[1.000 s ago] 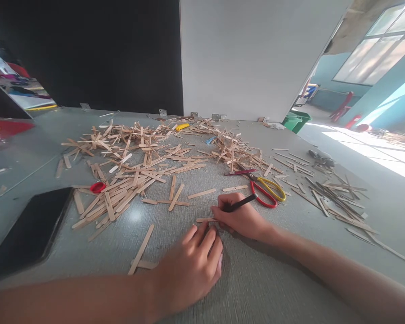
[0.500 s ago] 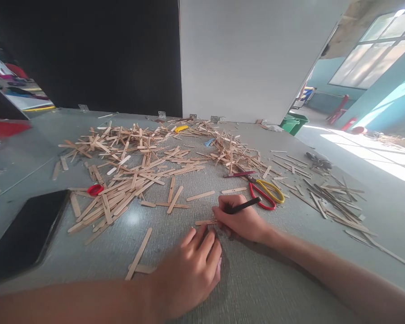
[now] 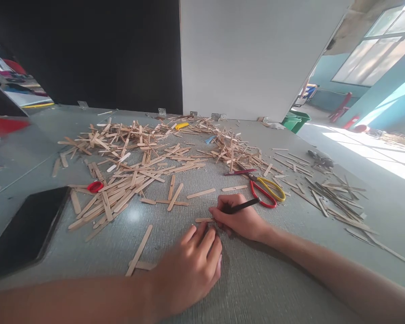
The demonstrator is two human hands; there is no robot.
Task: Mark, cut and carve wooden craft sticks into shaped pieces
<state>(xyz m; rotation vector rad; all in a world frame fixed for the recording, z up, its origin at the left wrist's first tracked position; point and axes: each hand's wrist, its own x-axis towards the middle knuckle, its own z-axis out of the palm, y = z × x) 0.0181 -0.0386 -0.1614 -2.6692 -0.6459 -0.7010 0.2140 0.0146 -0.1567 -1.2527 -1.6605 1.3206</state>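
Note:
A black pen [image 3: 245, 205] is gripped in my right hand [image 3: 239, 218], its tip hidden behind my fingers over a short wooden craft stick [image 3: 204, 220]. My left hand [image 3: 192, 265] rests beside it with bent fingers, their tips at the near edge of that same stick, holding it on the table; the thumb is mostly hidden. Dark marks show on another craft stick [image 3: 234, 188] just beyond my right hand. Cutters with one red and one yellow handle [image 3: 268, 191] lie to its right, next to a dark red slim tool [image 3: 239, 172].
A big heap of loose craft sticks [image 3: 121, 193] spreads across the grey table. A black phone [image 3: 29, 227] lies at the left, near a red ring-shaped piece [image 3: 95, 186]. Thin split strips [image 3: 340, 202] lie at the right. A black and white panel [image 3: 249, 58] stands behind.
My right hand has shifted very slightly left along the stick with the pen. The left hand stays in place; the whole view has moved a little.

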